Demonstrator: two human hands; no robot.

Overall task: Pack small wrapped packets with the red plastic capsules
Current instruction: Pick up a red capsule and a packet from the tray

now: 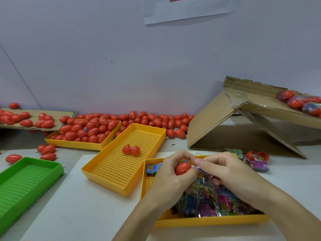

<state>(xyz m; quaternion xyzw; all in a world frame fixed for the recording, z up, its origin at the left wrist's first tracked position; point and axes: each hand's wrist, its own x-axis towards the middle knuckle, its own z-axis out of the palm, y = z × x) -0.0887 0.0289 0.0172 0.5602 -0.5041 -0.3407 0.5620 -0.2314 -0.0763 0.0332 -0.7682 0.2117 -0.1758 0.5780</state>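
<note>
red capsule (182, 168) gripped in left hand (171, 178), right hand (224, 173) pinching at its edge over the yellow tray of wrapped packets (208, 202). barely begun, judging by heaps of loose capsules (139, 120) across the desk (86, 211) and many packets waiting.

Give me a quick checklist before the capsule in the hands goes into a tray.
1. Red capsule gripped by left hand: ok.
2. Right hand at the capsule's seam: ok; what its fingertips pinch, cannot tell.
3. Capsule fully shut: cannot tell, fingers hide the seam.
4. Packet inside: cannot tell.
5. Packet tray stocked: ok.
6. Middle yellow tray has room: ok, only one open capsule lies in it.
</note>
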